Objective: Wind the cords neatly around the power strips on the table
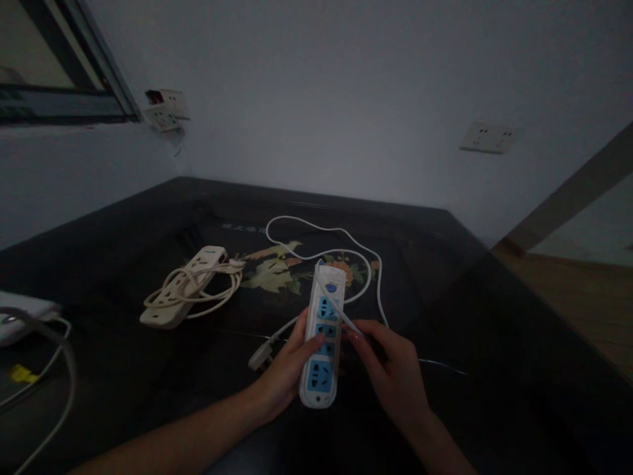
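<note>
My left hand grips a white power strip with blue sockets, its thumb resting on the front face. The strip is held tilted upright over the dark table. My right hand pinches the strip's white cable between thumb and fingers, close to the strip's right edge. From the strip's top end the cable crosses over the front face. More of the cord lies in loose loops on the table behind. A white plug on this cord lies just left of my left hand.
A second power strip, wrapped in its own cord, lies left on the dark table with a floral pattern. At the far left are a white device with cables and a yellow tag. Wall sockets are at the back right.
</note>
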`<state>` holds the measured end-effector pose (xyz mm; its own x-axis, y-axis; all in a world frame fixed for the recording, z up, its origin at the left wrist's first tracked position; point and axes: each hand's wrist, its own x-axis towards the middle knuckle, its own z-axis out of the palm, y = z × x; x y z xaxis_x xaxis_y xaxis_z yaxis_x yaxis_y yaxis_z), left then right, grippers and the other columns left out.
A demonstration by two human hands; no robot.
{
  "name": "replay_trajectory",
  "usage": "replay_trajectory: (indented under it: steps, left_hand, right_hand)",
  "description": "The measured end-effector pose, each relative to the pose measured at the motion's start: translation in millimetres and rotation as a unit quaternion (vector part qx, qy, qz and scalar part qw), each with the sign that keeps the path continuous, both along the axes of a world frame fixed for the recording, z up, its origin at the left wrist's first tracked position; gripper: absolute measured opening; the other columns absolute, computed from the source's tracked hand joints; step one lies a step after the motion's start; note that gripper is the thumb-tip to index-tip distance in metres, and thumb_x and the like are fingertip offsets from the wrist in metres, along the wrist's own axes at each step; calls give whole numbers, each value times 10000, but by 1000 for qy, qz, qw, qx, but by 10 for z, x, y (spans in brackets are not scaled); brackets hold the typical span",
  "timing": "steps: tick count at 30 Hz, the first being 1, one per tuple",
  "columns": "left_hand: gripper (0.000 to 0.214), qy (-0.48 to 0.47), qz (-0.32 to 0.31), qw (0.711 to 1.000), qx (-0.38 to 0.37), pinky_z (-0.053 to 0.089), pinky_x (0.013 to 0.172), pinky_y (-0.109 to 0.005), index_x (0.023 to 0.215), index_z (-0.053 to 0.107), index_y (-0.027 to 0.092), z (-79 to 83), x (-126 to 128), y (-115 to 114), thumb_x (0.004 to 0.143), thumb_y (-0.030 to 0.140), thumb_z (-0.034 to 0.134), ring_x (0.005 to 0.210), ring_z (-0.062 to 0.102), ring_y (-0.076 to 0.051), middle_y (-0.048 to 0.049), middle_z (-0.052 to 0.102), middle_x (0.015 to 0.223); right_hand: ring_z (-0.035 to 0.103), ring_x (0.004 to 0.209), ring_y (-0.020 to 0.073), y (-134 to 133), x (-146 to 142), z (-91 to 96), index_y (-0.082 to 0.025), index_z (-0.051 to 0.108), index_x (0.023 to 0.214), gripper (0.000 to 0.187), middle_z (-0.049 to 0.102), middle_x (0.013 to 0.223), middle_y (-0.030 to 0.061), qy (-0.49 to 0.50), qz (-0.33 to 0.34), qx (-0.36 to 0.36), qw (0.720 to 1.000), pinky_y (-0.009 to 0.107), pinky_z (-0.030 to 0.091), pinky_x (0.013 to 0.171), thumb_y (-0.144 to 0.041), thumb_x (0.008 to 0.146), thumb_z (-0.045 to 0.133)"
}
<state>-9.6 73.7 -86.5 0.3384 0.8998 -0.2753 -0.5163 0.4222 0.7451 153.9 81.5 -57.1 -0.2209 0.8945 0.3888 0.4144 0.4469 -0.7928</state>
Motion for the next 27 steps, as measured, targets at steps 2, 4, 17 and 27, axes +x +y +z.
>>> replay_trajectory:
  steps: [2, 4, 17, 27]
  left_hand:
    - [639, 0, 11, 1000, 3, 508, 763, -356, 1397, 252, 318, 3, -9, -1, 862, 286, 598, 918, 619, -212, -73, 588, 1146]
    - [649, -1, 15, 1000, 6, 501, 779, -354, 1404, 253, 319, -1, -17, -4, 858, 296, 604, 920, 615, -209, -69, 595, 1138]
    - [495, -3, 12, 1000, -12, 470, 848, -378, 1235, 446, 239, -4, -31, 1, 810, 387, 653, 964, 616, -224, -76, 628, 1101]
    - [373, -12, 49, 999, 7, 461, 830, -323, 1137, 489, 214, 28, -31, 12, 841, 397, 626, 926, 615, -189, -59, 640, 1071]
  right_hand:
    - [683, 747, 136, -38, -42, -8, -197, 675, 974, 187, 726, 847, 27, -2, 12, 11, 1000, 203, 507, 644, -206, 901, 504]
    - [678, 725, 132, -65, -64, -4, -196, 675, 951, 187, 717, 813, 23, 4, 3, 17, 1000, 197, 503, 627, -209, 906, 494]
    - [675, 650, 146, -105, -55, 23, -211, 671, 933, 196, 708, 753, 20, 7, -15, 17, 1000, 213, 516, 562, -253, 915, 480]
    - [709, 793, 161, -141, -161, -124, -193, 638, 1047, 207, 743, 913, 51, -54, 45, 67, 995, 245, 553, 684, -183, 910, 483]
